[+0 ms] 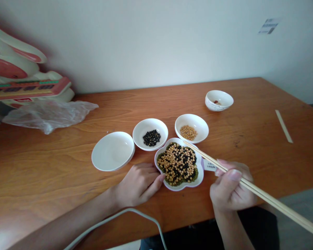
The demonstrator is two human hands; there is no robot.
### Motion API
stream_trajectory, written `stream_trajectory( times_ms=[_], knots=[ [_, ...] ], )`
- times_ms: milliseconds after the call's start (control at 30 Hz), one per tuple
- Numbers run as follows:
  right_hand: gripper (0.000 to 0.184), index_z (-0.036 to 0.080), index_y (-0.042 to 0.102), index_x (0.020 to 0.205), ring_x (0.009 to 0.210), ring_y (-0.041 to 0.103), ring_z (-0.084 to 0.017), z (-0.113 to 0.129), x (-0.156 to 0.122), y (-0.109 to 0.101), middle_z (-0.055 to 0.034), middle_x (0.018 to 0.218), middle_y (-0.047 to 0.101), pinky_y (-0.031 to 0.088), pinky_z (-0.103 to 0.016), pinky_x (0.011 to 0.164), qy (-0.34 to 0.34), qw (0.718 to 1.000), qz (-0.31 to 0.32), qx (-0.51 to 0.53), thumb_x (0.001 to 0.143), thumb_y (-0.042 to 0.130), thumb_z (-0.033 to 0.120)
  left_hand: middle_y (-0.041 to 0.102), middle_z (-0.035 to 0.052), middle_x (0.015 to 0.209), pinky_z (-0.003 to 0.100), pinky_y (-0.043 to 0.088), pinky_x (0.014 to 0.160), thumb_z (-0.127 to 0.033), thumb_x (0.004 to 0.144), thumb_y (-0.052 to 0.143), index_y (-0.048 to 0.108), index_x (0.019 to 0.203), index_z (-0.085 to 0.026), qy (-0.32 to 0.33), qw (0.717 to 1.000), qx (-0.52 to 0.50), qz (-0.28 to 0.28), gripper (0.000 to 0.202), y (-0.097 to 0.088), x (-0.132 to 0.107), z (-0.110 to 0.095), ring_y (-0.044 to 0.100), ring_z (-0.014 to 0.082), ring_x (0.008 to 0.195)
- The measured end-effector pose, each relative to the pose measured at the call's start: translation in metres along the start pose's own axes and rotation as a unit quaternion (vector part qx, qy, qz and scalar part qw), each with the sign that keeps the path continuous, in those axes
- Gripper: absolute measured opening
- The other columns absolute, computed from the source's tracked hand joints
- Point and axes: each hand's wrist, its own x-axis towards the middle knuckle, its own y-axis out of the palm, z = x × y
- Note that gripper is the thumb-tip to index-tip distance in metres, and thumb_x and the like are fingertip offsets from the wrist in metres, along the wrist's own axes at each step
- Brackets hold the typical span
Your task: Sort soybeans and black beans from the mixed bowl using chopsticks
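In the head view, a white flower-shaped dish [199,180] with a purple edge holds mixed yellow beans, black beans and small green beans. My left hand [139,184] is closed at the dish's left side, with the thumb on its rim. My right hand [233,185] grips a pair of wooden chopsticks [262,194]. Their tips are close together over the dish's far rim, beside a white bowl [202,126] of yellow soybeans [188,132]. Whether the tips pinch a bean is too small to tell. A second bowl [139,133] contains black beans [151,138].
An empty white bowl [112,152] sits at left. Farther back stands a bowl [211,104] with a few reddish bits. A wrapper strip [284,126] lies at right. A plastic bag [54,114] and a cartoon figure [26,66] are at left. A cable [130,210] crosses the front.
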Motion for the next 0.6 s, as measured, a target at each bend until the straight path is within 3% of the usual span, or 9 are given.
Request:
stream_trajectory(
  times_ms=[233,400,600],
  knots=[
    [0.017,0.019,0.071,0.101,0.068,0.065,-0.016,-0.0007,-0.0048,-0.0014,-0.0034,0.080,0.070,0.053,-0.031,0.059,0.066,0.985,0.124,0.101,0.100,0.054,0.014,0.067,0.0040,0.076,0.032,0.044,0.074,-0.025,0.113,0.031,0.055,0.077,-0.019,0.001,1.000,0.002,-0.002,0.044,0.0003,-0.0007,0.0002,0.059,0.0176,0.073],
    [0.019,0.019,0.069,0.100,0.073,0.067,-0.018,0.0011,-0.0015,-0.0042,-0.0039,0.082,0.073,0.054,-0.034,0.066,0.023,0.965,0.228,0.125,0.096,0.053,0.010,0.067,0.0038,0.077,0.032,0.045,0.076,-0.025,0.113,0.030,0.054,0.078,-0.019,0.002,1.000,-0.005,0.001,0.043,0.0013,-0.0009,0.0003,0.060,0.0180,0.074],
    [0.026,0.021,0.071,0.092,0.068,0.067,-0.017,0.0052,0.0014,-0.0045,-0.0023,0.076,0.073,0.051,-0.035,0.067,0.018,0.952,0.267,0.146,0.097,0.046,0.013,0.066,0.0035,0.076,0.032,0.044,0.075,-0.026,0.113,0.030,0.053,0.078,-0.020,0.001,1.000,0.003,0.000,0.043,0.0015,-0.0018,0.0003,0.059,0.0179,0.073]
  ],
)
